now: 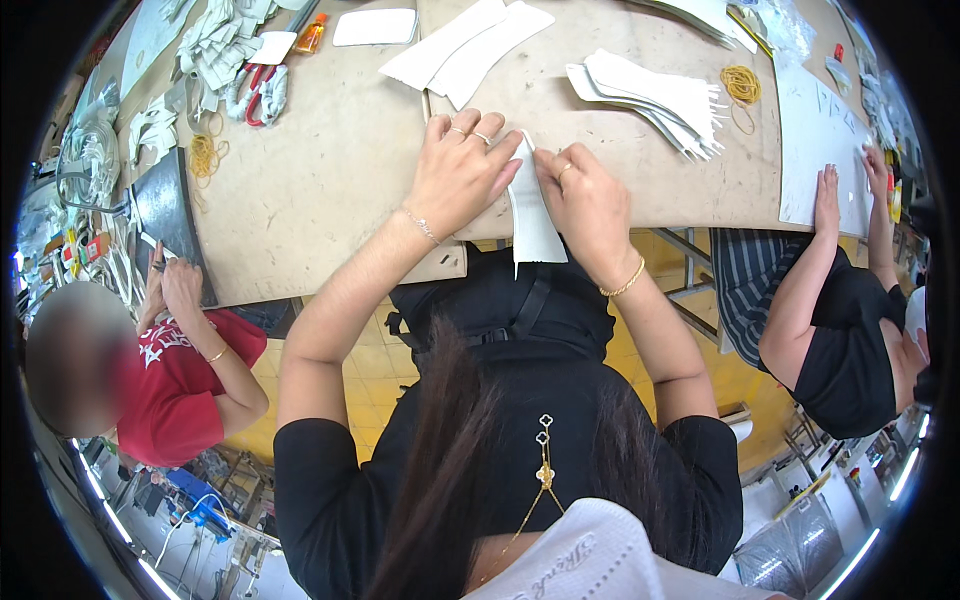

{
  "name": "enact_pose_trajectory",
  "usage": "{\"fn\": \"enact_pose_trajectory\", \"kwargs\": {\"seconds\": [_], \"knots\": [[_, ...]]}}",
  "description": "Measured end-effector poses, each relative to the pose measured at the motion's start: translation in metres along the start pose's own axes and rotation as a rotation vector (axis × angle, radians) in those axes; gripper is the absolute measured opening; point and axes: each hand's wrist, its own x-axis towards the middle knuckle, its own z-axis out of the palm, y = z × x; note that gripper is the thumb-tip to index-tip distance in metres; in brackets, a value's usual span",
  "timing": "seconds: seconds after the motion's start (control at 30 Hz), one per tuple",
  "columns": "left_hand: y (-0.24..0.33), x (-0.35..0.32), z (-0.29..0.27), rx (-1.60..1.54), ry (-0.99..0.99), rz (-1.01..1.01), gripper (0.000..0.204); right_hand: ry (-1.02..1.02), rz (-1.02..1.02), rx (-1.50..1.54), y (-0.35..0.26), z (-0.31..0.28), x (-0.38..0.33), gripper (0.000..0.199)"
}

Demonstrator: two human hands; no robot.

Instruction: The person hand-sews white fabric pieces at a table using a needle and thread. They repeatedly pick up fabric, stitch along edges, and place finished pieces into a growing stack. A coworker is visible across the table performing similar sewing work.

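Observation:
A white, flat strip (535, 225), perhaps leather or fabric, hangs over the table's front edge between my hands. Its upper end is pinched in the fingers of my right hand (590, 205), at its right edge. My left hand (455, 175) lies against the strip's left edge, thumb and fingers closed near its top; the exact grip is partly hidden. Just beyond my hands lie long white pieces (470, 50), overlapping. To the right of them is a stack of similar pieces (650, 100) with fringed ends.
Yellow rubber bands (741, 86) lie right of the stack. At the far left are an orange bottle (311, 35), a red-handled tool (262, 95) and a heap of white scraps (215, 45). Co-workers sit on both sides, their hands (180, 285) on dark and white boards (815, 150).

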Motion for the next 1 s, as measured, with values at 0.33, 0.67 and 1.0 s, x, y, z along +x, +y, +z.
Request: {"fn": "enact_pose_trajectory", "kwargs": {"seconds": [0.33, 0.67, 1.0], "knots": [[-0.001, 0.007, -0.003, 0.035, -0.014, 0.059, 0.031, 0.052, -0.012, -0.052, -0.011, 0.015, -0.027, 0.038], [-0.002, 0.015, 0.004, -0.176, -0.003, -0.128, 0.022, 0.049, -0.002, -0.083, -0.013, 0.016, -0.026, 0.04], [0.0, 0.009, 0.004, -0.521, 0.078, -0.086, 0.035, -0.018, -0.072, -0.118, -0.01, 0.011, -0.022, 0.033]]}}
